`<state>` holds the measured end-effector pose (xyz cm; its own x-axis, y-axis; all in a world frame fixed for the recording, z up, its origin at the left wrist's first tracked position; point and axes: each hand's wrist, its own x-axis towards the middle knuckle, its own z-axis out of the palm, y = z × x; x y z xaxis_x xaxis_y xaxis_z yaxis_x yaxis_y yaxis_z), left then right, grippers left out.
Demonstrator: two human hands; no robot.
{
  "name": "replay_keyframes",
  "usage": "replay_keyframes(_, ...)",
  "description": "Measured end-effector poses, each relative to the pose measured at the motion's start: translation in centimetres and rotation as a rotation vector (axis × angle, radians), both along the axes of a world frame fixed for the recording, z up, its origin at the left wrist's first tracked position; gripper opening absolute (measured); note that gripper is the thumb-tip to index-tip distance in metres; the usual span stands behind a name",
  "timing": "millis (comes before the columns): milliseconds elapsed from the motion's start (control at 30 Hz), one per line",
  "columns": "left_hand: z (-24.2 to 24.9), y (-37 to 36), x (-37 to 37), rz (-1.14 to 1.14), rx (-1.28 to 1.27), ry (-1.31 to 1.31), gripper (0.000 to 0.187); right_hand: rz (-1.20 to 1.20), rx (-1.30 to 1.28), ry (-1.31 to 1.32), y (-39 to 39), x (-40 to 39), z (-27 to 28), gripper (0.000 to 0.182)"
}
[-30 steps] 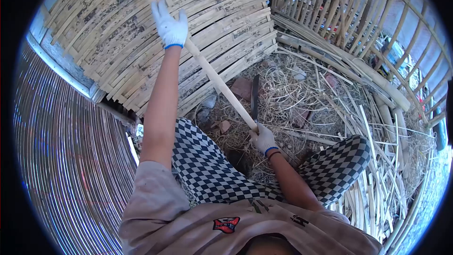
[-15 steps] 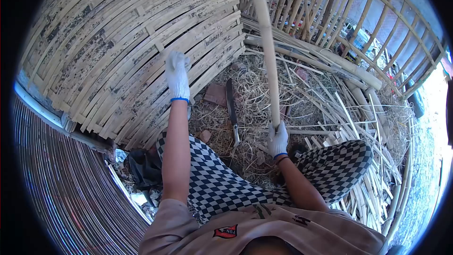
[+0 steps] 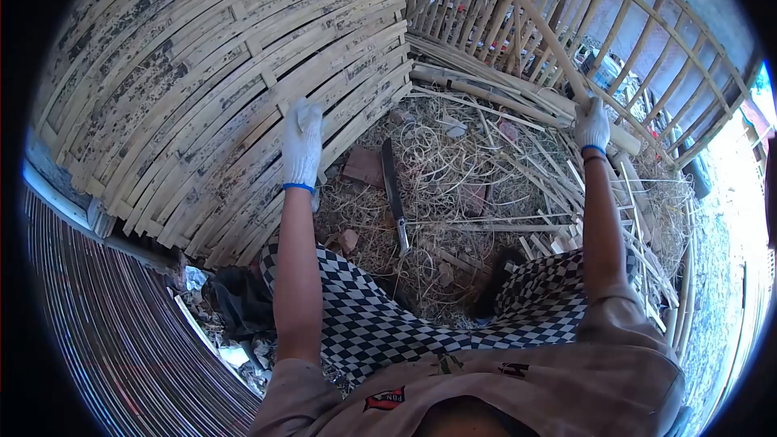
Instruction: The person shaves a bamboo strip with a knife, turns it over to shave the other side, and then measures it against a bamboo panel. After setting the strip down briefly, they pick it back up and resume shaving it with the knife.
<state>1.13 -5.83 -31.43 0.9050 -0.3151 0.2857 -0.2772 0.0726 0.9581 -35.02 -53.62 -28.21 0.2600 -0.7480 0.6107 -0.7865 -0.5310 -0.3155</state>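
Observation:
My right hand [image 3: 592,123], in a white knit glove, is closed round the lower end of a long bamboo pole [image 3: 538,20]. The pole slants up and left from it, past a slatted bamboo frame [image 3: 639,40]. My left hand [image 3: 303,144], gloved the same way, is raised with curled fingers before a large woven bamboo panel [image 3: 194,105]. Whether it grips a slat or something small is hidden. Between my arms, a machete [image 3: 392,186] with a dark blade lies on the littered ground, its handle toward me.
A flat brick [image 3: 364,166] lies beside the blade. Thin bamboo shavings [image 3: 453,154] cover the ground, with split strips [image 3: 558,235] to the right. Thick bamboo poles [image 3: 502,97] lie along the frame's foot. A dark bag [image 3: 243,295] and corrugated sheeting [image 3: 113,316] are at left.
My right hand has swung up and to the right with the pole's lower end, so the pole now slants more. My left hand stays before the panel, slightly lower in view.

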Motion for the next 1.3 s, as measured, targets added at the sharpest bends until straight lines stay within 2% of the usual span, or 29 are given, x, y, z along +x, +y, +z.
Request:
replay_keyframes(67, -0.9, 0.9, 1.6, 0.011, 0.068, 0.015, 0.070, -0.167, -0.251, 0.243, -2.9, 2.5, 5.2, 0.054)
replay_keyframes(133, -3.0, 1.0, 3.4, 0.072, 0.090, -0.036, 0.071, -0.249, -0.195, 0.571, -5.9, 3.6, 7.3, 0.061)
replay_keyframes(200, -2.5, 2.1, 3.9, 0.075, 0.187, -0.046, 0.069, -0.231, -0.282, 0.590, -8.2, 4.1, 4.6, 0.061)
replay_keyframes(233, -2.7, 2.5, 4.6, 0.048, 0.176, -0.051, 0.068, -0.184, -0.120, 0.495, -6.4, 4.3, 3.8, 0.059)
replay_keyframes(267, -3.1, 2.6, 4.3, 0.020, 0.163, -0.051, 0.068, -0.119, 0.011, 0.506, -7.7, 3.9, 0.9, 0.058)
replay_keyframes(300, -2.4, 2.6, 3.1, 0.009, 0.152, -0.025, 0.067, 0.017, 0.041, 0.474, -5.4, 2.2, -1.5, 0.060)
replay_keyframes(333, -0.7, 2.9, 1.9, 0.003, 0.138, 0.002, 0.066, 0.041, 0.255, 0.501, -6.2, 0.9, -4.7, 0.063)
replay_keyframes(367, 0.2, 3.1, 1.0, 0.001, 0.124, 0.034, 0.064, -0.014, 0.352, 0.710, -7.0, -0.7, -8.1, 0.066)
replay_keyframes(400, 0.2, 3.1, 0.6, 0.010, 0.134, 0.024, 0.063, -0.080, 0.536, 0.735, -4.0, -2.4, -9.1, 0.078)
replay_keyframes(433, 0.3, 3.2, 0.6, 0.019, 0.144, 0.008, 0.062, -0.087, 0.569, 0.856, -6.5, -5.3, -14.5, 0.083)
replay_keyframes(467, 0.3, 3.3, 0.7, 0.031, 0.150, -0.014, 0.061, -0.094, 0.782, 0.857, -8.3, -8.4, -18.7, 0.083)
replay_keyframes(533, 0.0, 3.5, 1.2, 0.037, 0.170, -0.017, 0.062, -0.110, 0.812, 1.086, -2.8, -12.5, -20.1, 0.068)
replay_keyframes(567, 0.0, 3.6, 1.2, 0.042, 0.174, -0.022, 0.062, -0.117, 0.804, 1.068, -3.5, -14.0, -23.2, 0.063)
replay_keyframes(600, 0.2, 3.6, 1.2, 0.046, 0.183, -0.026, 0.062, -0.123, 0.800, 1.052, -2.2, -14.2, -23.9, 0.057)
replay_keyframes(700, 1.0, 3.4, 1.6, 0.057, 0.217, 0.038, 0.061, -0.230, 0.796, 0.856, -1.4, -14.9, -21.6, 0.050)
replay_keyframes(733, 1.1, 3.2, 1.5, 0.058, 0.194, 0.026, 0.061, -0.204, 0.793, 0.866, -4.4, -16.1, -23.1, 0.055)
replay_keyframes(800, 1.0, 2.5, 1.2, 0.055, 0.151, 0.003, 0.060, -0.009, 0.700, 1.061, -7.7, -17.1, -21.8, 0.057)
replay_keyframes(867, 0.2, 2.5, 1.6, 0.012, 0.154, 0.021, 0.062, 0.078, 0.720, 1.323, -8.6, -16.3, -16.7, 0.062)
replay_keyframes(933, -0.1, 2.5, 1.7, 0.009, 0.194, 0.000, 0.064, 0.089, 1.093, 0.977, -8.0, -17.5, -9.5, 0.060)
replay_keyframes(1000, -0.4, 2.9, 1.8, 0.019, 0.201, -0.026, 0.065, -0.014, 1.264, 0.848, -8.2, -18.7, -4.9, 0.056)
replay_keyframes(1033, -0.7, 3.1, 1.9, 0.023, 0.202, -0.035, 0.066, -0.011, 1.178, 0.874, -7.2, -19.4, -2.7, 0.045)
replay_keyframes(1133, -1.1, 4.1, 2.1, 0.113, 0.336, -0.104, 0.067, 0.253, 0.691, 0.937, -12.7, -25.6, -7.5, 0.040)
replay_keyframes(1167, -1.6, 4.7, 2.6, 0.095, 0.327, -0.075, 0.068, 0.105, 0.645, 0.726, -11.0, -26.6, -9.0, 0.040)
replay_keyframes(1200, -1.9, 5.2, 2.8, 0.104, 0.338, -0.070, 0.068, 0.173, 0.511, 0.575, -14.3, -29.8, -14.8, 0.045)
replay_keyframes(1233, -2.1, 5.7, 3.2, 0.115, 0.349, -0.068, 0.067, 0.003, 0.620, 0.634, -10.0, -28.5, -13.9, 0.057)
replay_keyframes(1267, -2.0, 6.0, 3.3, 0.127, 0.357, -0.069, 0.067, -0.076, 0.622, 0.597, -9.6, -29.4, -17.3, 0.070)
replay_keyframes(1300, -1.7, 6.3, 3.2, 0.132, 0.368, -0.035, 0.067, -0.064, 0.685, 0.714, -9.8, -30.1, -19.9, 0.071)
